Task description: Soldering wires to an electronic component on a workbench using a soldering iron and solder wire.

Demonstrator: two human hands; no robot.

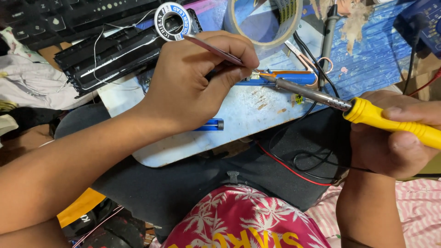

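Left hand point(193, 82) pinching slim pinkish metal tweezers point(213, 49), fingers closed tight on shaft, tips pointing down-right toward a small part just past the thumb; part itself too small to tell. Right hand point(395, 138) wrapped shut around yellow plastic handle of soldering iron w/ grey metal barrel point(317, 95), barrel reaching left, tip meeting tweezer tips over the pale scuffed work board point(229, 115) resting on the lap.

Risks, judging from this:
- Holding hot tip very near left fingertips; slight slip of either hand probably meaning a burn.
- Lying right beside barrel: blue-and-orange flat tool point(285, 77) and thin black wires point(317, 160); barrel touching them likely melting plastic/insulation.
- Board balancing on knees, not a table; leg shift maybe jolting the joint or sliding small blue cylinder point(209, 125) below left wrist off the edge.
- Red wire point(285, 166) looping under right hand, could be snagging on the forearm.
- Solder spool w/ white-blue label point(172, 20) sitting above left knuckles, out of the iron's way.
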